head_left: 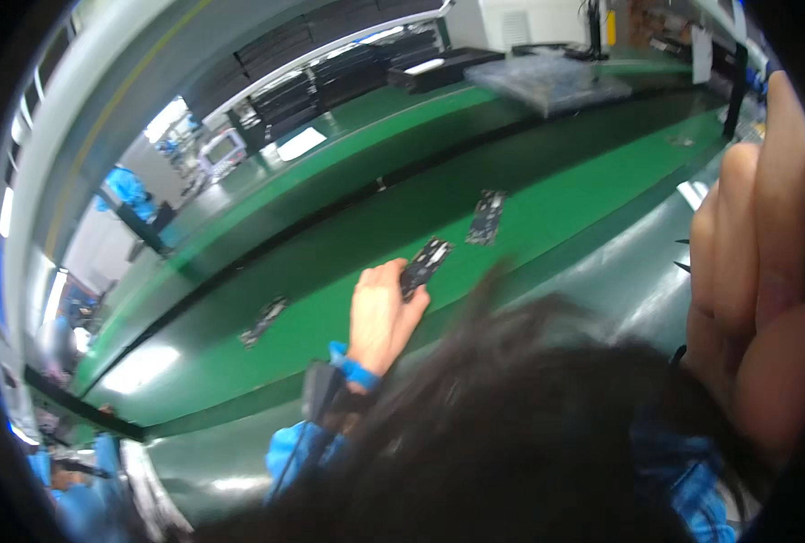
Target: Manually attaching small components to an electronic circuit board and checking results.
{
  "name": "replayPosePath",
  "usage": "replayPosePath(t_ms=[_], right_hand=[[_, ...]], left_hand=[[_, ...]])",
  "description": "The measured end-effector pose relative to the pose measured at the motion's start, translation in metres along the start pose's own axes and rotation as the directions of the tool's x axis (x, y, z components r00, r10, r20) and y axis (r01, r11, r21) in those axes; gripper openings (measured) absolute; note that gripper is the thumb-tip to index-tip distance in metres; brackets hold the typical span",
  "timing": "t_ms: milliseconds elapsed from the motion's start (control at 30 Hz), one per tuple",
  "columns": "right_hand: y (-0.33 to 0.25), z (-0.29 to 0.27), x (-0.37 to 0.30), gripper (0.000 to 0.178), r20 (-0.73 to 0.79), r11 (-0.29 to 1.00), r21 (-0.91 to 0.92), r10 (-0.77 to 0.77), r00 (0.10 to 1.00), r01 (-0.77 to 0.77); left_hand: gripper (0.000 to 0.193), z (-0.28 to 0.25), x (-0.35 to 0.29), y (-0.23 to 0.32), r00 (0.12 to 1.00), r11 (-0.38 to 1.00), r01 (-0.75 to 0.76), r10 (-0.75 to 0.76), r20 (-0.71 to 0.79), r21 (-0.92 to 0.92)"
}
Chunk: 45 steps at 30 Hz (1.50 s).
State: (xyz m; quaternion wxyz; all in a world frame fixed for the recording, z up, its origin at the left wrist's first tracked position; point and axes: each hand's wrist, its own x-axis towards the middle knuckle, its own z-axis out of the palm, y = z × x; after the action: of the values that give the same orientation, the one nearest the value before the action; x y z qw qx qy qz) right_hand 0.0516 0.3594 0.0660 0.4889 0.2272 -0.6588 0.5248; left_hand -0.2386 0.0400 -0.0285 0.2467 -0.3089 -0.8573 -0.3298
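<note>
My left hand (383,312), with a blue band at its wrist, grips a dark, phone-sized electronic board (426,269) by its near left edge, over the green belt (357,319). Fingers lie along one side of the board and the thumb is on the other. A similar dark board (487,217) lies just beyond it to the right. Farther left lies another dark board (265,322). Large and close at the right edge is my right hand (751,271), its fingers pressed together and partly curled. Whatever it may hold is hidden.
Dark hair (547,416) covers much of the lower middle. Behind the belt runs a green shelf with a white sheet (301,144), a black tray (443,71) and a stack of clear plastic (552,83). A person in blue (127,187) is at the far left.
</note>
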Motion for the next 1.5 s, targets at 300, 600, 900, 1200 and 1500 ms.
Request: replayPosePath(t_ms=[300,600,900,1200,1500], right_hand=[[0.024,0.083,0.028,0.080,0.215,0.997,0.065,0.016,0.976,-0.031],[0.038,0.083,0.084,0.095,0.285,0.968,0.209,0.076,0.955,-0.139],[-0.008,0.151,0.131,0.109,0.377,0.969,0.245,-0.063,0.924,-0.035],[-0.024,0.166,0.075,0.045,0.519,0.948,0.253,0.033,0.854,-0.191],[0.022,0.150,-0.056,0.063,0.614,0.257,0.153,0.732,0.296,-0.954]], left_hand=[[0.030,-0.004,0.007,0.007,0.999,1.000,-0.021,0.020,0.041,0.023],[0.040,-0.008,0.034,0.017,0.988,0.998,-0.051,0.055,-0.148,0.032],[0.038,-0.098,-0.057,0.043,0.981,1.000,0.012,-0.016,-0.193,-0.023],[0.045,-0.144,-0.152,0.074,0.998,0.995,0.039,-0.042,-0.038,-0.088],[0.039,-0.129,-0.157,0.083,0.990,0.995,-0.096,0.094,0.106,0.014]])
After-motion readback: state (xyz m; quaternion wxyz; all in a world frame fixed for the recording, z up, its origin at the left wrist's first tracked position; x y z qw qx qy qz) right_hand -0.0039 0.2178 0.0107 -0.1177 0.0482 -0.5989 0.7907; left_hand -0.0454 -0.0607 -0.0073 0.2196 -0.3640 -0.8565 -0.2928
